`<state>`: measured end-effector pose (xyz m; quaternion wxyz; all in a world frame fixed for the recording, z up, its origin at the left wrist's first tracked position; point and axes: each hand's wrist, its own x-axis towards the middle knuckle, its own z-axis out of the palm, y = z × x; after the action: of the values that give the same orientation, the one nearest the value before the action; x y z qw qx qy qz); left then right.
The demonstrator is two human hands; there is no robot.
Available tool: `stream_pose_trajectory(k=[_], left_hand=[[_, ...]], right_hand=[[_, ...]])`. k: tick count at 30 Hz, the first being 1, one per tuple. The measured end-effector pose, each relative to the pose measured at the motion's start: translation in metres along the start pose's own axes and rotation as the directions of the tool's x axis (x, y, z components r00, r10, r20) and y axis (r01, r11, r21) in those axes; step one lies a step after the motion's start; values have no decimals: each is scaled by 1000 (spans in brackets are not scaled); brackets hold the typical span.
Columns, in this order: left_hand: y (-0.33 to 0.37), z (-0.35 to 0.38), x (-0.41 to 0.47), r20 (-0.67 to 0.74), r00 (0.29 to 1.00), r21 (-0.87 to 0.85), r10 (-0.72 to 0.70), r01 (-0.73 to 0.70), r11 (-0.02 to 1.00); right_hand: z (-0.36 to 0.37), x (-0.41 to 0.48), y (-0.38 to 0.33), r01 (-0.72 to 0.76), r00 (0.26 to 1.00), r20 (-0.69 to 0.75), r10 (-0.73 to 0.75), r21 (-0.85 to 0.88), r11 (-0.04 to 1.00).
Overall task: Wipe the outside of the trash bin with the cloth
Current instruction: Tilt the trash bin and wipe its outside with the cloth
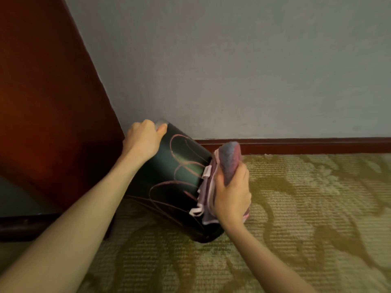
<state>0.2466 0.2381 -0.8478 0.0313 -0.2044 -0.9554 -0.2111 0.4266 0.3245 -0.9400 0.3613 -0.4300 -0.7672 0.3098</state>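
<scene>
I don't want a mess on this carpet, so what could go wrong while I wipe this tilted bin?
The trash bin leans on its bottom edge, steadied only by the left hand gripping its rim. A hard push from the cloth in the right hand might make it slip or roll on the carpet. The rim sits near the wall and may knock it.

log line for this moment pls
left hand: grips bin rim | right hand: holds cloth against bin side | bin: tilted on carpet

Patterned carpet, grey wall w/ red-brown baseboard, wood panel left
</scene>
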Motion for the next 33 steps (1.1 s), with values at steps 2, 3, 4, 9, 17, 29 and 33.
stream_pose_trajectory(k=[2, 3, 4, 9, 17, 29, 33], left_hand=[[5, 2, 0, 6, 999, -1, 39, -39, 999], [6, 2, 0, 5, 998, -9, 56, -56, 998], [8, 3, -2, 2, 997, -21, 71, -71, 997], [18, -1, -15, -5, 987, -68, 163, -163, 984], [16, 1, -42, -60, 944, -63, 324, -327, 943], [6, 4, -27, -80, 978, 12, 194, -194, 981], [7, 4, -22, -91, 981, 52, 171, -167, 985]], right_hand=[[-1, -8, 2, -6, 1000, -8, 7, 26, 1000], [-2, -7, 3, -21, 1000, -9, 21, 32, 999], [-3, -2, 5, -38, 999, -7, 38, 34, 999], [-3, 39, 9, -70, 997, 26, 71, -39, 997], [9, 106, 26, -243, 886, 339, 316, -239, 940], [3, 44, -7, -43, 997, 58, 46, -49, 998], [5, 14, -14, 41, 999, 3, -41, 24, 999]])
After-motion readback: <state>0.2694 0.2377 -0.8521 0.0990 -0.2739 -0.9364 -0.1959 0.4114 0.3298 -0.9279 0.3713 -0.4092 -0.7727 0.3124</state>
